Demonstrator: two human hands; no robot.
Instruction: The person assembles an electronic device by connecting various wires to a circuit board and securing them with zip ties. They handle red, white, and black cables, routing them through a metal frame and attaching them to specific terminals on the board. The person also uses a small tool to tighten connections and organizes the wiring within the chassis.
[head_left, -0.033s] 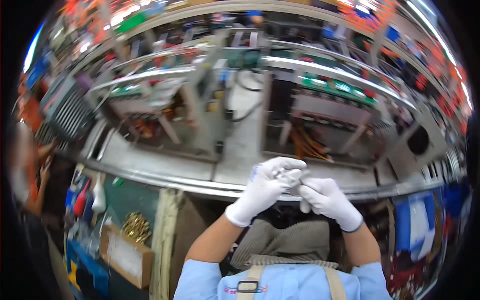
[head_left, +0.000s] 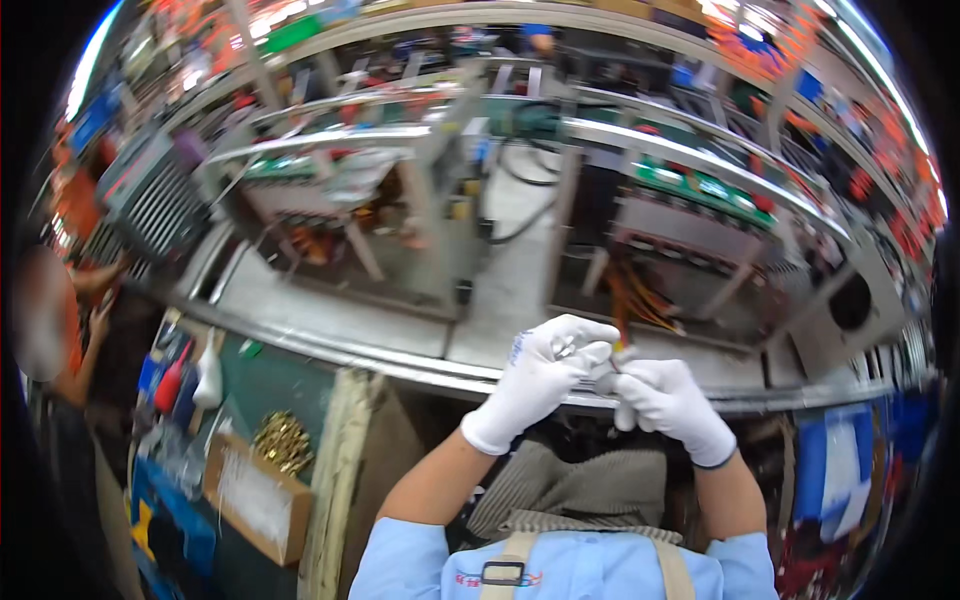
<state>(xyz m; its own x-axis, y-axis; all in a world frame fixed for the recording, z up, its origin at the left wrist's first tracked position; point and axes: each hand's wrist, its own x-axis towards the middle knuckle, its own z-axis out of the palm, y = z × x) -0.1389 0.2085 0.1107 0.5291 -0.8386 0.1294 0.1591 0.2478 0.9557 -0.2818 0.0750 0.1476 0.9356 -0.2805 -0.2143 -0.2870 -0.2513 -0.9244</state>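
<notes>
Both my hands wear white gloves and meet at the chest-side edge of the metal line. My left hand (head_left: pixel 545 370) is closed, its index finger reaching toward the right hand. Small shiny bits show between its fingers, too blurred to name. Close beside it, my right hand (head_left: pixel 665 398) is pinched, thumb and fingers drawn together. Whatever sits between the two sets of fingertips is small and greyish; its kind cannot be made out. Beyond the hands stands an open metal cabinet (head_left: pixel 690 235) with a green circuit board (head_left: pixel 700 190) on top and orange-yellow wires (head_left: pixel 640 297) hanging inside.
A second open cabinet (head_left: pixel 340 225) stands to the left. On the green side bench are a pile of brass fittings (head_left: pixel 284 443), a cardboard box (head_left: pixel 287 500), a white bottle (head_left: pixel 209 372) and red-handled tools (head_left: pixel 172 380). Blue bins (head_left: pixel 835 455) sit right. Another person (head_left: pixel 75 310) stands far left.
The surroundings have slid rightward in the view. My hands stay together, fingers closed, shifted slightly right, with a little more of the small greyish item showing between them.
</notes>
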